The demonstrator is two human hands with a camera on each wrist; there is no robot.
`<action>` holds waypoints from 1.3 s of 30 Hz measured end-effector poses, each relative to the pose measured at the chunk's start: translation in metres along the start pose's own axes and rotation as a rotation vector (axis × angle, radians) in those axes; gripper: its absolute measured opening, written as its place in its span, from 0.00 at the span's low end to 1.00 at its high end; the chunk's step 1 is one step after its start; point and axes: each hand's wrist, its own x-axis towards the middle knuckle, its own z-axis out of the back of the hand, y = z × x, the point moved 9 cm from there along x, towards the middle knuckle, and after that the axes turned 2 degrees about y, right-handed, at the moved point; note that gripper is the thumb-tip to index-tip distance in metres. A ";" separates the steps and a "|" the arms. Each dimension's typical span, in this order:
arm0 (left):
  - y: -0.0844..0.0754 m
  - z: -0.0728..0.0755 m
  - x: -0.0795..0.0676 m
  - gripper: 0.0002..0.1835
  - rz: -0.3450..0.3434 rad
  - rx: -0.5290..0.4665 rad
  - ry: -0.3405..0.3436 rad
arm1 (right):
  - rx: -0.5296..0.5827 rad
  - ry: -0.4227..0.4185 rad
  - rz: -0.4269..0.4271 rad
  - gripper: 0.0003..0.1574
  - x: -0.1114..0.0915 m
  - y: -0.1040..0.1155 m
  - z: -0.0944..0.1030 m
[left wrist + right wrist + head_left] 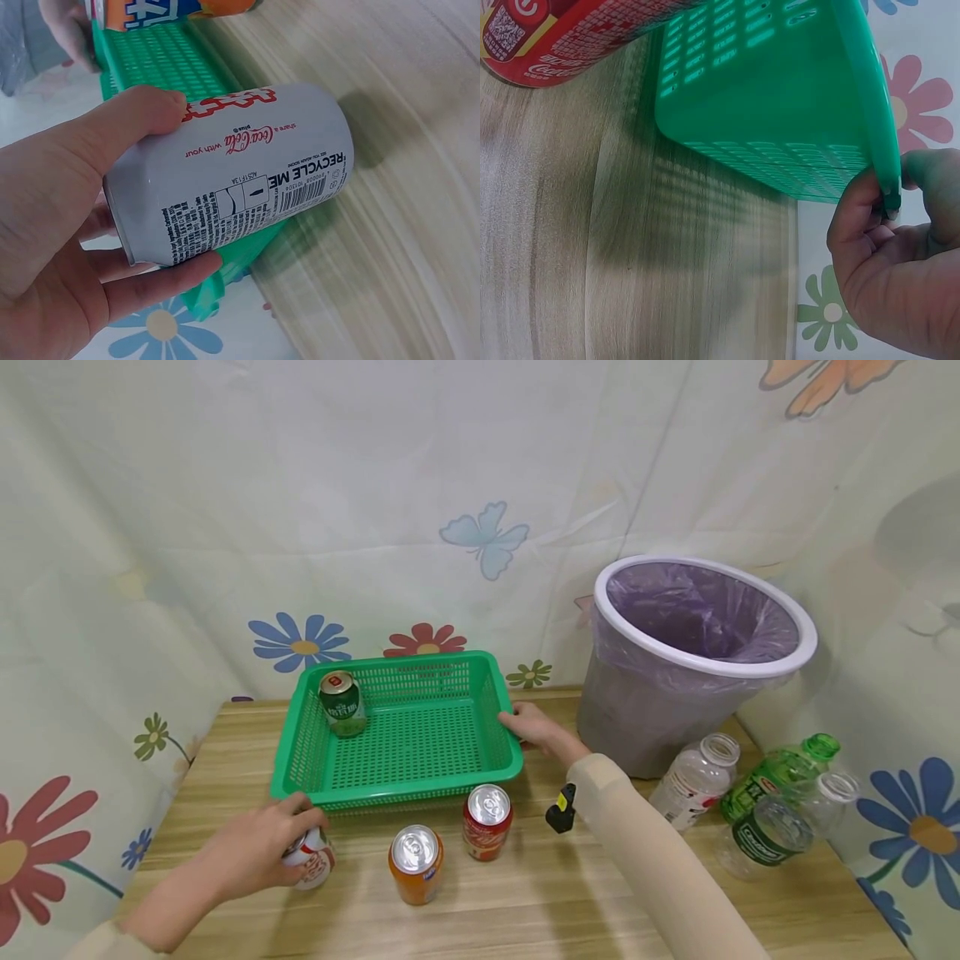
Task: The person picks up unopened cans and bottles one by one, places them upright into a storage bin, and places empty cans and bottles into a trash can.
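Observation:
My left hand [262,846] grips a white Coca-Cola can [247,165] just off the near left corner of the green plastic basket [397,796]. In the left wrist view the thumb lies along one side of the can and the fingers along the other. My right hand [534,727] pinches the basket's right rim between thumb and curled fingers, as the right wrist view shows. Inside the basket, at its left end, a dark green can [342,703] leans against the wall. An orange Fanta can [416,865] and a red Coca-Cola can [487,823] stand in front of the basket.
A grey bin [626,710] with a purple liner stands at the back right. Beside it are a clear bottle with a white-red label [686,789], a green bottle [776,772] and a clear bottle with a dark green label [772,831]. A patterned curtain hangs behind the table.

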 end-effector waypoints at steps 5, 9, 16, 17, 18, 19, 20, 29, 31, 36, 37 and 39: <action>-0.001 0.006 0.000 0.23 -0.007 0.005 0.022 | -0.007 0.004 0.007 0.23 0.000 0.001 0.000; -0.002 0.010 0.001 0.22 -0.023 -0.030 0.051 | -0.006 0.008 0.008 0.23 0.002 0.000 0.000; -0.003 0.026 0.004 0.22 -0.041 -0.044 0.074 | 0.000 -0.005 0.004 0.24 0.004 -0.002 0.002; -0.003 0.027 0.004 0.22 -0.043 -0.036 0.077 | 0.004 -0.006 0.006 0.24 0.004 -0.002 0.002; -0.003 0.029 0.005 0.22 -0.046 -0.029 0.077 | 0.006 -0.006 0.007 0.24 0.003 -0.002 0.002; -0.003 0.031 0.005 0.22 -0.047 -0.022 0.080 | 0.008 -0.007 0.009 0.24 0.003 -0.002 0.002; -0.003 0.033 0.006 0.22 -0.049 -0.015 0.079 | 0.008 -0.007 0.011 0.24 0.003 -0.002 0.002; -0.006 0.051 0.003 0.23 -0.079 0.013 0.035 | 0.001 -0.008 0.018 0.22 0.002 -0.001 0.001; -0.005 0.053 0.003 0.23 -0.075 0.012 0.038 | 0.000 -0.002 0.022 0.22 -0.002 0.002 0.000; -0.005 0.061 0.004 0.22 -0.068 0.014 0.040 | 0.007 0.002 0.020 0.23 -0.004 0.004 0.000; -0.005 0.062 0.004 0.22 -0.070 0.016 0.038 | 0.007 -0.001 0.015 0.23 -0.003 0.003 0.000; -0.006 0.065 0.005 0.22 -0.071 0.008 0.038 | 0.009 -0.009 0.015 0.22 0.004 -0.003 0.001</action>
